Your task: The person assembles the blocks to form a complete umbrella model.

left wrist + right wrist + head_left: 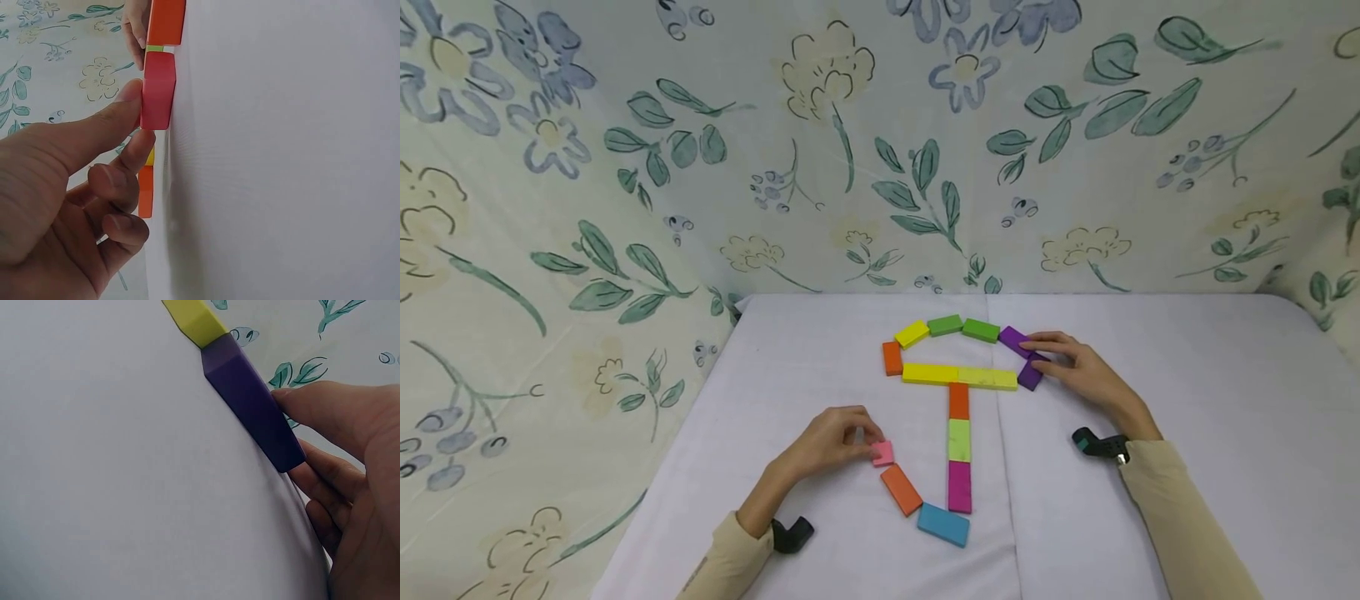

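Note:
My left hand pinches a pink block between thumb and fingertips, on the table beside the upper end of an orange block. A blue block continues that curve. In the left wrist view the pink block stands by the thumb, with the other fingers curled below. My right hand reaches over two purple blocks, its fingertips touching the upper purple block and the lower purple block. The right wrist view has the thumb lying against a purple block.
An arc runs from an orange block through a yellow block and green blocks above a yellow row. Below it stands a column of orange, lime and magenta blocks. White cloth covers the table.

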### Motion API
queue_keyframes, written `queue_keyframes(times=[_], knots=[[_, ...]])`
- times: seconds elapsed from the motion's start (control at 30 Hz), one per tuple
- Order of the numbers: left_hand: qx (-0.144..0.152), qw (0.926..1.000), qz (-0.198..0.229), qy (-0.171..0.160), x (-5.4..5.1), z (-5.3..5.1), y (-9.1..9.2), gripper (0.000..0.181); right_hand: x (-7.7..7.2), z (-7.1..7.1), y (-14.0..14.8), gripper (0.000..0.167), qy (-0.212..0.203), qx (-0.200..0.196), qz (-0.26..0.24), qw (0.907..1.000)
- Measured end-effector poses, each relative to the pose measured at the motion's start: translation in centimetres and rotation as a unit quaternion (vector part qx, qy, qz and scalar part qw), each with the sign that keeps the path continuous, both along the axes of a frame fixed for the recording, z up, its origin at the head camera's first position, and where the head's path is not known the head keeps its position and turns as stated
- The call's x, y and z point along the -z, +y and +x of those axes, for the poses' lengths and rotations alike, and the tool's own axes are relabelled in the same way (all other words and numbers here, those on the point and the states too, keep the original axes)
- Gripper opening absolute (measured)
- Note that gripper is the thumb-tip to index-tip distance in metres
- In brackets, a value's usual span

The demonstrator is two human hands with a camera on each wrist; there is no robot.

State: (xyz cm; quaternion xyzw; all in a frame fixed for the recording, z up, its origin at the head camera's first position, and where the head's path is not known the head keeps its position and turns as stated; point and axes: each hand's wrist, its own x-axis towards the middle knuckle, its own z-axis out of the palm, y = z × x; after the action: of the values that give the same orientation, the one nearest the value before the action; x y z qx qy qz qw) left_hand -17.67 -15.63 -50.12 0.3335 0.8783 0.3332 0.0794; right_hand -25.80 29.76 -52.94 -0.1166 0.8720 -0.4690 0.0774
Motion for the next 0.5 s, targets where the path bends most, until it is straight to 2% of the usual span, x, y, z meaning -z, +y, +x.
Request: queue_keyframes(times=[0.3,0.5], knots=[[0.0,1.0,-0.001,0.003,-0.02,-0.11,0.07,0.013,0.1,-0.18,0.13,0.042,0.003,-0.004,-0.004,1.0],[-0.009,0.9999,-0.008,0.007,0.16,0.19,0.16,0.013,0.33,0.06,0.1,0.042,0.004,-0.004,-0.004,1.0]])
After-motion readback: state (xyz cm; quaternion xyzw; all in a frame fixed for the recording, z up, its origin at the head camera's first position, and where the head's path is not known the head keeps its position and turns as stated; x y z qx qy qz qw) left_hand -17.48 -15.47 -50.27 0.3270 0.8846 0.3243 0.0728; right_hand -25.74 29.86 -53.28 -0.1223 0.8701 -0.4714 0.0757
